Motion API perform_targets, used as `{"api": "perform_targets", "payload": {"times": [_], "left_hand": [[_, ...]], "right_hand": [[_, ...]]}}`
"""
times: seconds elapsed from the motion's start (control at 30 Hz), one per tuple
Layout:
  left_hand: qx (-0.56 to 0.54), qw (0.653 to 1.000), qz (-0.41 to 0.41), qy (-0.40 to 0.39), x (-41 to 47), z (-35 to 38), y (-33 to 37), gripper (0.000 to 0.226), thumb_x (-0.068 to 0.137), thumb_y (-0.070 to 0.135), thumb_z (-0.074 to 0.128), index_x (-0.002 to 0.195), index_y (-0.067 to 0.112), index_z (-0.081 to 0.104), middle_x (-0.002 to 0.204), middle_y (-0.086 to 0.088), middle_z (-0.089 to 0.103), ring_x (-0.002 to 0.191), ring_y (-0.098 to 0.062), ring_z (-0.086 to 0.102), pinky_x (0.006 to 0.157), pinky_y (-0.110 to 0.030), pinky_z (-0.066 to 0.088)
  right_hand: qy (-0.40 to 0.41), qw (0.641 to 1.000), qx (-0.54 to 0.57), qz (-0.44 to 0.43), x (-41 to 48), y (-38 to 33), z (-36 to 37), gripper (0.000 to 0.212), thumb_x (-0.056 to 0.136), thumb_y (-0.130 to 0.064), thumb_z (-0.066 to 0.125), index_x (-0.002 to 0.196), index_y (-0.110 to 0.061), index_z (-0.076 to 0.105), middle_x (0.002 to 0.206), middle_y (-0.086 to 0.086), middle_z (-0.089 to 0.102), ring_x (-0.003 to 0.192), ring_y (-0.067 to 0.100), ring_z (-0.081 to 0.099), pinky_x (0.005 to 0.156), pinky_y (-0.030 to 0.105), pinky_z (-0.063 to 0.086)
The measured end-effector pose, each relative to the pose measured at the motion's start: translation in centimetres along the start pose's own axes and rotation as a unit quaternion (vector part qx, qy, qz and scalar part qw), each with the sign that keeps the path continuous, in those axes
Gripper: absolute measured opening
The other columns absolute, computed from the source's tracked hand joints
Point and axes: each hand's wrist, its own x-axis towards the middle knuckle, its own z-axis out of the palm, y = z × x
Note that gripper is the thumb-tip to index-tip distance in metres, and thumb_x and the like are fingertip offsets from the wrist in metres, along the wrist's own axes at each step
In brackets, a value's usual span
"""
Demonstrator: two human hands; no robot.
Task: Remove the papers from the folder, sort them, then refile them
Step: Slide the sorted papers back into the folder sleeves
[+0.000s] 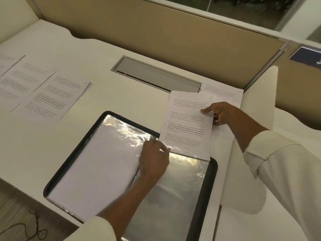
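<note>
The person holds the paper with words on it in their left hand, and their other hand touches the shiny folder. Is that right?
Not quite. The head view shows the right hand pinching the printed paper by its edge. The left hand is the one touching the shiny folder.

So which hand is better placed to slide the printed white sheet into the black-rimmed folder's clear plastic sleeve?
Right: the right hand pinches the printed white sheet at the top of the clear plastic sleeve, while the left hand is occupied at that sleeve's upper edge.
</note>
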Motion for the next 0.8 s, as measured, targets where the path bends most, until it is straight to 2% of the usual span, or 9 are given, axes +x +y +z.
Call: {"api": "perform_targets", "payload": {"times": [0.1, 0.17, 0.27, 0.33, 0.4, 0.5, 0.57, 0.63, 0.8], "left_hand": [[-0.027, 0.998, -0.050, -0.006, 5.1, -1.3, -0.2, 0.016, 0.090, 0.033, 0.080, 0.081, 0.026, 0.069, 0.090, 0.010, 0.068, 0.088, -0.014, 0.065, 0.077, -0.032, 0.051], [-0.038, 0.995, -0.081, -0.042, 8.6, -1.8, -0.5, 0.016, 0.089, 0.033, 0.082, 0.086, 0.025, 0.068, 0.093, 0.010, 0.069, 0.088, -0.013, 0.066, 0.079, -0.030, 0.049], [-0.091, 0.983, -0.122, -0.102, 12.8, -2.1, -0.8, 0.022, 0.085, 0.031, 0.087, 0.093, 0.022, 0.069, 0.097, 0.004, 0.073, 0.085, -0.018, 0.073, 0.082, -0.038, 0.061], [-0.122, 0.970, -0.148, -0.150, 14.7, -2.3, -0.5, 0.026, 0.084, 0.027, 0.089, 0.096, 0.019, 0.067, 0.095, 0.000, 0.074, 0.070, -0.019, 0.077, 0.072, -0.040, 0.066], [-0.119, 0.963, -0.154, -0.188, 15.9, -2.3, -0.1, 0.031, 0.083, 0.025, 0.090, 0.100, 0.015, 0.066, 0.094, -0.002, 0.075, 0.062, -0.016, 0.076, 0.060, -0.032, 0.062], [-0.136, 0.949, -0.155, -0.238, 17.2, -1.8, -0.1, 0.038, 0.082, 0.021, 0.092, 0.106, 0.010, 0.065, 0.095, -0.007, 0.076, 0.060, -0.017, 0.074, 0.051, -0.027, 0.053], [-0.153, 0.936, -0.163, -0.272, 17.7, -1.4, -0.1, 0.042, 0.080, 0.018, 0.093, 0.108, 0.008, 0.064, 0.096, -0.009, 0.077, 0.060, -0.020, 0.074, 0.048, -0.026, 0.051], [-0.153, 0.925, -0.162, -0.307, 18.0, -1.1, 0.1, 0.043, 0.077, 0.019, 0.095, 0.106, 0.006, 0.066, 0.094, -0.011, 0.079, 0.061, -0.022, 0.075, 0.049, -0.028, 0.053], [-0.132, 0.908, -0.142, -0.372, 18.6, -0.1, 0.4, 0.038, 0.077, 0.015, 0.095, 0.104, 0.003, 0.071, 0.090, -0.012, 0.080, 0.060, -0.021, 0.072, 0.053, -0.030, 0.056]], "right_hand": [[0.015, 0.999, 0.040, 0.005, -0.8, 1.2, 0.3, 0.033, 0.082, -0.005, 0.087, 0.107, -0.009, 0.067, 0.111, 0.013, 0.073, 0.093, 0.031, 0.071, 0.065, 0.043, 0.054], [0.022, 0.997, 0.068, -0.001, -1.2, 2.0, 0.5, 0.034, 0.081, -0.005, 0.088, 0.109, -0.008, 0.068, 0.111, 0.013, 0.073, 0.095, 0.031, 0.070, 0.066, 0.044, 0.055], [0.039, 0.991, 0.123, -0.021, -1.9, 3.2, 0.6, 0.030, 0.082, -0.006, 0.087, 0.106, -0.010, 0.068, 0.113, 0.012, 0.072, 0.098, 0.031, 0.068, 0.069, 0.045, 0.055], [0.041, 0.985, 0.164, -0.032, -2.5, 4.1, 0.5, 0.028, 0.086, -0.007, 0.084, 0.109, -0.012, 0.068, 0.113, 0.011, 0.072, 0.095, 0.029, 0.068, 0.067, 0.045, 0.054], [0.034, 0.980, 0.192, -0.041, -3.1, 5.0, 0.4, 0.031, 0.088, -0.007, 0.081, 0.117, -0.013, 0.069, 0.115, 0.010, 0.073, 0.097, 0.028, 0.068, 0.067, 0.045, 0.055], [0.032, 0.971, 0.230, -0.050, -3.5, 6.5, 0.1, 0.030, 0.088, -0.009, 0.081, 0.115, -0.016, 0.071, 0.116, 0.009, 0.074, 0.104, 0.030, 0.068, 0.073, 0.048, 0.057], [0.035, 0.965, 0.249, -0.068, -3.6, 7.1, -0.2, 0.037, 0.086, -0.013, 0.083, 0.122, -0.016, 0.072, 0.119, 0.008, 0.076, 0.109, 0.031, 0.069, 0.080, 0.050, 0.059], [0.039, 0.962, 0.257, -0.086, -3.7, 7.2, -0.4, 0.042, 0.087, -0.016, 0.084, 0.128, -0.016, 0.072, 0.121, 0.006, 0.077, 0.111, 0.030, 0.070, 0.086, 0.051, 0.059], [0.022, 0.951, 0.287, -0.113, -3.9, 7.0, -0.2, 0.035, 0.092, -0.015, 0.079, 0.126, -0.016, 0.073, 0.120, 0.003, 0.078, 0.112, 0.027, 0.071, 0.091, 0.050, 0.059]]}}
